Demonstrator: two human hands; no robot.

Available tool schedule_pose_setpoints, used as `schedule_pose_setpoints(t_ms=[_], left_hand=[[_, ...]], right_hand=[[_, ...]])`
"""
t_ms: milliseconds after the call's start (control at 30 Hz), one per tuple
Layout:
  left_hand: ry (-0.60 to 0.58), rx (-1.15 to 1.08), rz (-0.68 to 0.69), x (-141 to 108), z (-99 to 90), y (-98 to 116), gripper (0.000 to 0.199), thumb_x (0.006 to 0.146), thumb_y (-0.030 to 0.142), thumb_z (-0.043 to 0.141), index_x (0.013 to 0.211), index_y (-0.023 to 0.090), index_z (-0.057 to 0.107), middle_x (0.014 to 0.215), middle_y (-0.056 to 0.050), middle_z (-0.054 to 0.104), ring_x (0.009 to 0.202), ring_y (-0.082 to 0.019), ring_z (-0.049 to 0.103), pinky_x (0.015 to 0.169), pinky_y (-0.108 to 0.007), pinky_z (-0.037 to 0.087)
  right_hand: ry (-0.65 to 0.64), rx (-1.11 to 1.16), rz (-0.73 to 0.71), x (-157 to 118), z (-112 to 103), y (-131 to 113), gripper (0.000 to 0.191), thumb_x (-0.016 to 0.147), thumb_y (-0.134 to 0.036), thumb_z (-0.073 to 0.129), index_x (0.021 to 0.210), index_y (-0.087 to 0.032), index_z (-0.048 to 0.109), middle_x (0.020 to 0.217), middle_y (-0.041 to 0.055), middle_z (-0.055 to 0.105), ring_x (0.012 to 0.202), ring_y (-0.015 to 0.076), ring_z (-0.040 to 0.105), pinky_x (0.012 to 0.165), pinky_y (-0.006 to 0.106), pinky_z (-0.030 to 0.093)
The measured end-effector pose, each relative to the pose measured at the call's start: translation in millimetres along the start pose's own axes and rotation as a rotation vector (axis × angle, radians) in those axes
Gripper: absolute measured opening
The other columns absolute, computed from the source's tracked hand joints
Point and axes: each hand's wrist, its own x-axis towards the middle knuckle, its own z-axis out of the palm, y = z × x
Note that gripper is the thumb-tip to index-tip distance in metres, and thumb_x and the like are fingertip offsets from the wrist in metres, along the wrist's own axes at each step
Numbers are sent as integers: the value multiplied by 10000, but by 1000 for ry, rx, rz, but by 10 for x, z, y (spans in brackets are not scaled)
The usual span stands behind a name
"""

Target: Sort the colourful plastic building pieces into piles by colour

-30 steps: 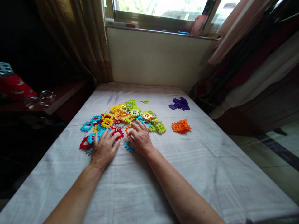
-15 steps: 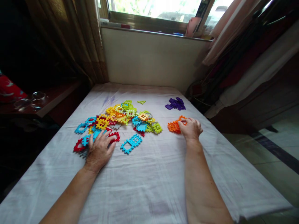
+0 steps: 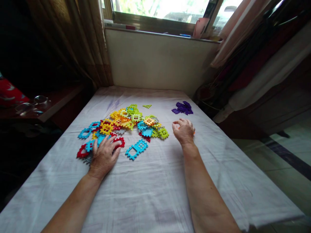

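My left hand lies with its fingers spread over the near left side of a mixed heap of plastic interlocking building pieces. Beneath and around its fingertips are a blue piece and red pieces. My right hand is over the small orange group, its fingers loosely curved and thumb apart, with nothing visible between them. That hand hides most of the orange pieces; only bits of orange show at its edges. Two joined blue window-frame pieces lie between my hands.
Yellow pieces and lime green pieces lie in the heap. Beyond it is a lone green triangle. Purple pieces form a separate pile at the far right of the cloth-covered table. Glasses rest on the side surface.
My right hand has shifted left across the orange pieces, covering most of them, and its fingers have loosened. My left hand stays in place on the heap.
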Motion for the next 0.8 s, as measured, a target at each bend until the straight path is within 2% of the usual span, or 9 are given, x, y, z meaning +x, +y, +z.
schedule_pose_setpoints(t_ms=[133,267,400,600,700,800], left_hand=[[-5,-14,-5,0,-17,17,286,924,360,466,1042,282,715,1328,-86,648,1350,-322,479,1152,-652,188],[-14,-23,-11,2,-31,31,284,923,354,468,1026,271,719,1331,-92,645,1350,-328,479,1152,-652,188],[-14,-43,-16,8,-24,28,268,915,345,484,1025,283,720,1333,-80,644,1355,-325,473,1155,-651,184],[-4,-52,-8,7,-18,25,254,912,335,497,1021,282,721,1331,-77,646,1352,-319,478,1163,-637,180],[-7,-55,-12,4,-22,29,250,915,334,497,1018,283,720,1333,-74,646,1356,-318,475,1163,-638,183],[-11,-64,-13,2,-24,32,244,913,338,505,1017,284,718,1330,-74,647,1357,-316,472,1162,-642,182]], right_hand=[[-111,31,-177,-88,207,-349,259,852,-216,557,966,-281,781,1323,79,632,1316,318,427,1054,532,348],[-183,-8,-244,-86,375,-565,315,865,-189,542,1056,-311,761,1365,64,610,1354,312,410,1054,524,350],[-190,-43,-278,-6,455,-684,364,883,-229,535,1191,-313,709,1392,83,587,1352,318,416,1048,514,362],[-214,-93,-317,88,493,-822,365,863,-384,618,1207,-293,695,1412,104,565,1352,332,410,1048,513,354],[-208,-111,-342,108,500,-873,403,847,-347,639,1231,-227,670,1439,132,541,1361,328,406,1064,504,336],[-192,-127,-380,124,505,-897,328,845,-293,632,1150,-192,692,1441,143,543,1371,325,400,1073,500,314]])
